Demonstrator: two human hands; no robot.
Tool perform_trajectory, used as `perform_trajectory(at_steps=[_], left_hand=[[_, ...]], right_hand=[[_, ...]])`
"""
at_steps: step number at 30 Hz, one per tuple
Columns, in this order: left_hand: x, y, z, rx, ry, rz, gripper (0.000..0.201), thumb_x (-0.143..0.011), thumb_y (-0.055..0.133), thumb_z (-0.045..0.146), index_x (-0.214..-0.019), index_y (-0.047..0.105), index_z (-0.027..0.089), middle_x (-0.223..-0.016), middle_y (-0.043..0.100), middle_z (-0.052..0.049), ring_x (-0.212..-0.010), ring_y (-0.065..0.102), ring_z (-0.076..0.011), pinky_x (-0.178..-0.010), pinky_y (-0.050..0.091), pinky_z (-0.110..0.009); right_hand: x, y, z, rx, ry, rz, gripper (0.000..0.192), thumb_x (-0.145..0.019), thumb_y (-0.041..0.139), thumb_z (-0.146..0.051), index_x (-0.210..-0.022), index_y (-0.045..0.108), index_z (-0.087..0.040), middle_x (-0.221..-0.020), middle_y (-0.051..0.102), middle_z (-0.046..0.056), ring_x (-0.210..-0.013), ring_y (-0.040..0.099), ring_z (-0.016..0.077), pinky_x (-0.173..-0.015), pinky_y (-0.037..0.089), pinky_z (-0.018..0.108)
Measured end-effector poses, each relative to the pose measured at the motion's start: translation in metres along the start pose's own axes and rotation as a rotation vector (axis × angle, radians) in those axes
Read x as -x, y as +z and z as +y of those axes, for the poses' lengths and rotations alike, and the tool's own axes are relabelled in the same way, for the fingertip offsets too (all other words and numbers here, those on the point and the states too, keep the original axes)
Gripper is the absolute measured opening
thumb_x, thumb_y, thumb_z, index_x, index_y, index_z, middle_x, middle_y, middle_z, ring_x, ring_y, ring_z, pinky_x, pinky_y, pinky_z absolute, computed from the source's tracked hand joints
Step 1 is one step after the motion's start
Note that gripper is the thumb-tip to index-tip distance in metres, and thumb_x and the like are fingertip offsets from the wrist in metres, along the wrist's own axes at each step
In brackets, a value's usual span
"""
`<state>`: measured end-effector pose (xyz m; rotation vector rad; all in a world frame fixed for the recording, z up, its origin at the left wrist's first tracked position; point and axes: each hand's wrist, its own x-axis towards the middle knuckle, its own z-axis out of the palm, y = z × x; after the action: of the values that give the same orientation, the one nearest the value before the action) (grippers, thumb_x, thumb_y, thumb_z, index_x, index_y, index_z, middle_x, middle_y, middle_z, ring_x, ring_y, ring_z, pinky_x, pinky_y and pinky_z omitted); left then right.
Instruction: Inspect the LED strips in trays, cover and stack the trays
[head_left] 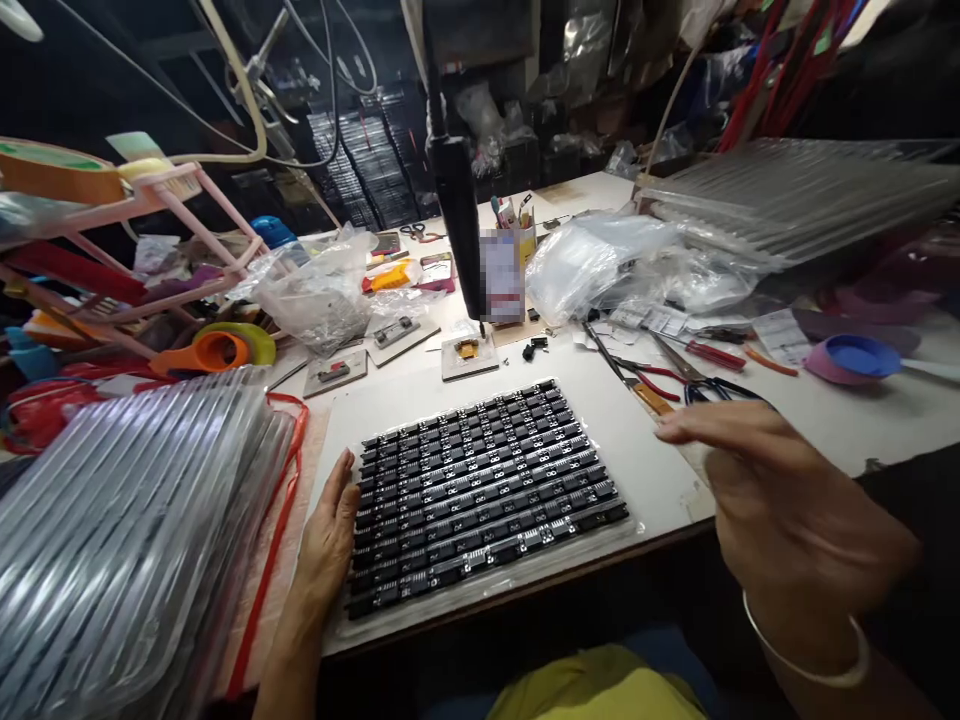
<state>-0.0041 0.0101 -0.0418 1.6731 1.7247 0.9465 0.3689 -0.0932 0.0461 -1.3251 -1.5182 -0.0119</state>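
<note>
A clear plastic tray (637,525) filled with rows of small black parts (480,490) lies on the white table in front of me. My left hand (330,535) rests flat against the tray's left edge, fingers together, holding nothing. My right hand (757,500) hovers above the table's front right corner, fingers stretched out and pointing left, empty and slightly blurred. A thin bangle (817,665) circles that wrist.
Stacks of clear trays stand at the left (127,540) and back right (802,200). A black tool (457,220) hangs over small jigs (469,355). Pliers and scissors (660,375), plastic bags (600,265), tape rolls (225,348) and a pink rack (150,230) crowd the rest.
</note>
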Motion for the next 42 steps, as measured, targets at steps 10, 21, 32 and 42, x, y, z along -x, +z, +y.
perform_trajectory(at_steps=[10,21,32,42], left_hand=[[-0.006,-0.004,0.022,-0.256,0.185,0.040,0.062,-0.085,0.043,0.059,-0.135,0.046,0.023,-0.145,0.043,-0.009,-0.135,0.037,-0.0275,-0.114,0.026,-0.049],[-0.011,0.092,0.143,-0.619,0.824,-0.389,0.040,-0.092,0.044,0.043,-0.127,0.055,0.027,-0.137,0.051,-0.008,-0.139,0.028,-0.0303,-0.108,0.033,-0.056],[-0.029,0.160,0.169,-0.701,0.733,-0.479,0.059,-0.089,0.044,0.052,-0.134,0.046,0.015,-0.138,0.049,-0.014,-0.139,0.023,-0.0365,-0.109,0.026,-0.060],[-0.031,0.160,0.165,-0.625,0.736,-0.496,0.059,-0.087,0.045,0.055,-0.131,0.047,0.016,-0.133,0.051,-0.013,-0.139,0.024,-0.0360,-0.109,0.027,-0.060]], right_hand=[[-0.088,0.031,0.132,0.666,0.233,-0.604,0.023,-0.086,0.048,-0.020,-0.077,0.067,-0.014,-0.080,0.068,0.012,-0.074,0.063,0.0211,-0.063,0.043,0.029],[-0.038,-0.002,0.144,0.636,0.270,-0.719,0.015,-0.085,0.050,-0.027,-0.073,0.054,-0.019,-0.074,0.064,0.006,-0.066,0.060,0.0192,-0.057,0.037,0.028],[-0.108,0.014,0.108,-0.322,0.396,-0.550,0.041,-0.084,0.056,-0.035,-0.120,0.043,-0.020,-0.057,0.059,-0.006,-0.044,0.049,0.0110,-0.045,0.035,0.022],[-0.100,0.075,0.118,-0.841,0.437,-0.516,0.034,-0.078,0.069,-0.033,-0.106,0.057,-0.019,-0.100,0.068,0.007,-0.096,0.064,0.0189,-0.084,0.048,0.033]])
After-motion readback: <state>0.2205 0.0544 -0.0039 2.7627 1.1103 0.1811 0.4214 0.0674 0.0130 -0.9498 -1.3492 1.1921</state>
